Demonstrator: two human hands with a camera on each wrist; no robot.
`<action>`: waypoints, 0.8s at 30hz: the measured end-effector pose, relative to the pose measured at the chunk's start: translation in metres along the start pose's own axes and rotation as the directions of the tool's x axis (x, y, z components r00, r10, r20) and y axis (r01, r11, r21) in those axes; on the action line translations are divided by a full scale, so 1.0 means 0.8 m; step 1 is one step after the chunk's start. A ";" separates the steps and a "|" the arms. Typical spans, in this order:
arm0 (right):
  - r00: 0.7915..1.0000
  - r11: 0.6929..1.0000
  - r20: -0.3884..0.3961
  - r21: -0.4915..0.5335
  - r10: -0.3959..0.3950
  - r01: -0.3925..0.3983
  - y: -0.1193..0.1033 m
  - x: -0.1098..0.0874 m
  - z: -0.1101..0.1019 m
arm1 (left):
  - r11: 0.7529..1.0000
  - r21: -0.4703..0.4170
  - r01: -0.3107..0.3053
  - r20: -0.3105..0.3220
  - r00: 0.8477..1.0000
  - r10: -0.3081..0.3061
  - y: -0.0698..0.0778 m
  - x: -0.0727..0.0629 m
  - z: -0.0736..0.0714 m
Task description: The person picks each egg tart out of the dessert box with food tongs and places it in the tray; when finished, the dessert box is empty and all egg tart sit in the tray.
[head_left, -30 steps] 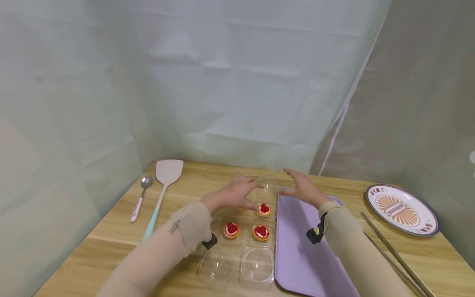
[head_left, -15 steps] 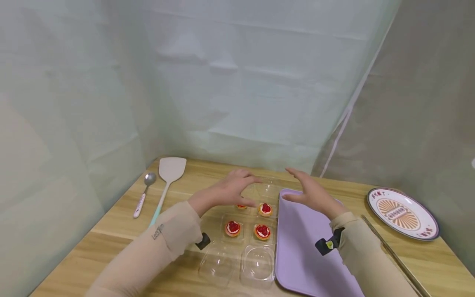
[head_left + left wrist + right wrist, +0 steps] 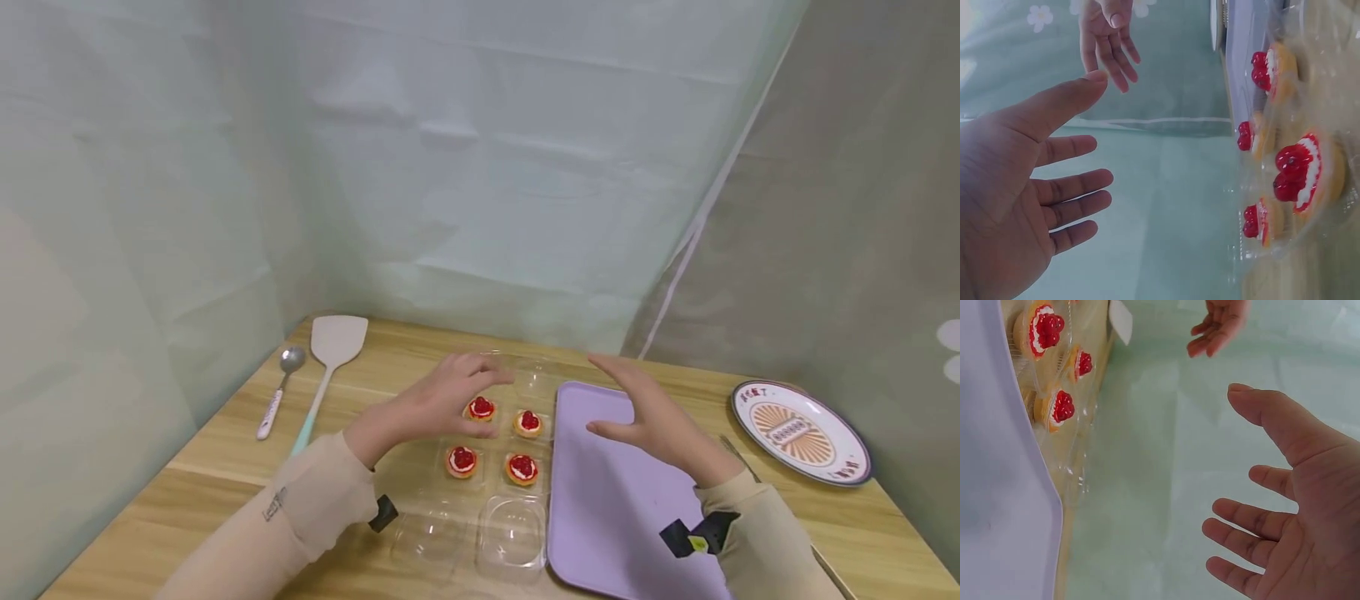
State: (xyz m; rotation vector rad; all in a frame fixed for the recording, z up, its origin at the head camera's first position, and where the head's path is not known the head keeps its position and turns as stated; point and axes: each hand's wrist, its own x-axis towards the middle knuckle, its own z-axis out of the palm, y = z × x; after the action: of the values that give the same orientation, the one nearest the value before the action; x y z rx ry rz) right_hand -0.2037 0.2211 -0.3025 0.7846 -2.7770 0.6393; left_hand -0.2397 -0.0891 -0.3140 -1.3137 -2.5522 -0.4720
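Observation:
Several small tarts with red fruit and white cream sit in clear plastic boxes, among them a near-left tart (image 3: 461,461) and a near-right tart (image 3: 522,469). My left hand (image 3: 442,400) hovers above the left side of the boxes, holding nothing, its fingers apart and relaxed. Partly behind its thumb shows the far-left tart (image 3: 481,407). Over the lilac tray (image 3: 600,533) is my right hand (image 3: 652,417), also holding nothing, thumb and fingers spread. Both palms face each other across a gap, as the left wrist view confirms. A clear lid (image 3: 513,533) lies open toward the front.
At the left lie a spoon (image 3: 273,408) and a white spatula (image 3: 337,342) with a mint handle. A patterned oval plate (image 3: 795,432) is at the right, beside a thin metal tool (image 3: 828,567) partly hidden by the right arm. Pale curtains stand behind the table.
Both hands have drawn apart and come nearer to me, the left going left and the right going right. The far-left tart, mostly covered by the left hand before, is now in sight.

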 end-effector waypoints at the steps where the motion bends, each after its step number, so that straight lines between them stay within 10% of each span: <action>1: 1.000 1.000 -0.003 -0.006 0.000 0.000 0.000 -0.004 0.000 | 1.000 -0.005 -0.004 -0.005 1.000 0.004 0.001 -0.003 0.000; 24: 0.980 0.989 -0.199 -0.141 0.012 -0.041 0.040 -0.132 0.004 | 0.995 -0.063 0.076 0.105 0.992 -0.069 0.010 -0.040 0.050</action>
State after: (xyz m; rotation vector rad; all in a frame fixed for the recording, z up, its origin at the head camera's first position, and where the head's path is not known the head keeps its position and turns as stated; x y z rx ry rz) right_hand -0.1318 0.2920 -0.3465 0.6194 -2.6207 0.4844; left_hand -0.2177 -0.0931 -0.3603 -1.3030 -2.6978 -0.5216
